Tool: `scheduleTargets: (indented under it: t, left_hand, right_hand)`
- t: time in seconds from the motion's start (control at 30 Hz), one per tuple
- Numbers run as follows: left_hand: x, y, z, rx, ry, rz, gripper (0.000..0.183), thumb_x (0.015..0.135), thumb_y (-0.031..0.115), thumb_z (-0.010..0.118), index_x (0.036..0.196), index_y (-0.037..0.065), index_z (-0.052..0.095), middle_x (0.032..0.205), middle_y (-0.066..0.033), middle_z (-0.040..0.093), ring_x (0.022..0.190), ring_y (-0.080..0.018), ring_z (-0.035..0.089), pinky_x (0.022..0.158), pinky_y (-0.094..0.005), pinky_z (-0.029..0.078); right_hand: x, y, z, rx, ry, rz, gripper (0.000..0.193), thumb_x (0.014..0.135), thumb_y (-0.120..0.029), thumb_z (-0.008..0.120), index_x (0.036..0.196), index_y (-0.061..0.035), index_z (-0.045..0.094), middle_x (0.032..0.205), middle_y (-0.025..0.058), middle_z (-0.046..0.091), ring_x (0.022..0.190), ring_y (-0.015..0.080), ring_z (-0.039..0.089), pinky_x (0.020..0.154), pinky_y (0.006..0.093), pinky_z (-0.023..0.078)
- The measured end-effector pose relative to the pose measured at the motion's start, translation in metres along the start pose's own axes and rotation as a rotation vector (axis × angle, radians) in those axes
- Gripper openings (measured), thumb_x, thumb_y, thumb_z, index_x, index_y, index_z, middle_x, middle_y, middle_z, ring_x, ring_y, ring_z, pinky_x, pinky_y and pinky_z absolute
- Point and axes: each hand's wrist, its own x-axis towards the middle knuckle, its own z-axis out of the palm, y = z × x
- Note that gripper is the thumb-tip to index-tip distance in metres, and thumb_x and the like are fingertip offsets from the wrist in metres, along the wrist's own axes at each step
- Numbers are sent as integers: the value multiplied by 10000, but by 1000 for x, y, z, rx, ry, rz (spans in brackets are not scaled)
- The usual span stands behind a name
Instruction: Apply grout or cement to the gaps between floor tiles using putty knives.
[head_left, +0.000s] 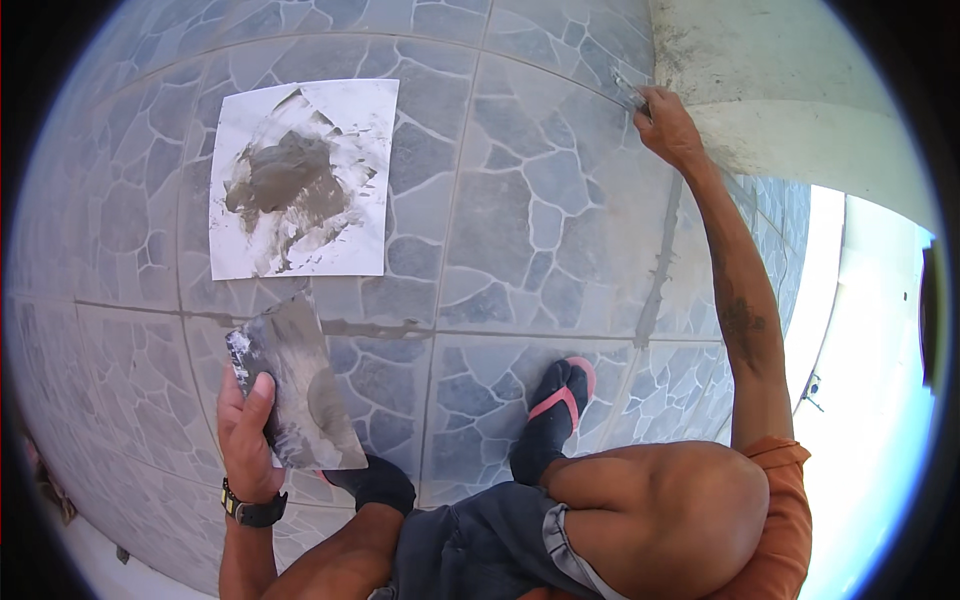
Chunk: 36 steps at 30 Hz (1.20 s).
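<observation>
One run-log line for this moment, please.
left hand: holds paste-smeared plate | right hand: holds small tool near pale wall | around: tiled floor, white sheet bearing gray paste

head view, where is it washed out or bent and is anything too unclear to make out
In the head view, glare bleaches the bright area at far right; in the head view, grout lines curve toward the edges; in the head view, the tool in the right hand is too small and indistinct to make out, while the grey paste reads clearly.
</observation>
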Motion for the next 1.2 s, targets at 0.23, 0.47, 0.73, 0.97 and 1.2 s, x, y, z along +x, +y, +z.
scheduleTargets:
  t: [0.23, 0.47, 0.73, 0.97, 1.2]
  left_hand:
    - [-1, 3, 4, -3, 17, 8, 387, 986, 134, 506, 1342, 2, 430, 1168, -71, 605, 1005, -138, 595, 884, -294, 480]
    - [5, 5, 16, -6, -52, 27, 401, 988, 128, 500, 1359, 0, 413, 1189, -83, 596, 1025, -142, 592, 903, -296, 476]
    - [22, 4, 37, -77, -47, 65, 401, 991, 121, 492, 1363, -5, 408, 1202, -97, 593, 1017, -153, 607, 888, -306, 495]
    - [70, 1, 50, -191, -78, 47, 344, 979, 136, 533, 1296, 13, 479, 1134, -48, 621, 978, -117, 613, 864, -290, 514]
    - [84, 9, 67, -225, -173, 76, 357, 995, 160, 502, 1322, 18, 467, 1170, -66, 608, 1004, -131, 618, 891, -314, 517]
  right_hand:
    - [-36, -8, 12, -67, 56, -273, 393, 770, -66, 590, 1147, 43, 573, 1047, 217, 583, 1033, 396, 539, 907, 427, 455]
    - [22, 14, -3, -200, -226, 360, 430, 774, -311, 561, 938, 69, 680, 971, 297, 653, 941, 431, 631, 846, 458, 496]
    - [65, -69, -17, 254, -249, 261, 441, 807, -350, 579, 875, 80, 648, 851, 204, 658, 790, 293, 633, 716, 371, 499]
    - [16, -122, -65, 1274, -391, 248, 353, 848, -231, 667, 1013, 74, 600, 832, 82, 606, 688, 130, 552, 637, 274, 461]
    - [-41, -222, -117, 811, -264, -181, 360, 840, -73, 623, 1200, -75, 621, 947, 58, 685, 833, 163, 650, 720, 280, 497]
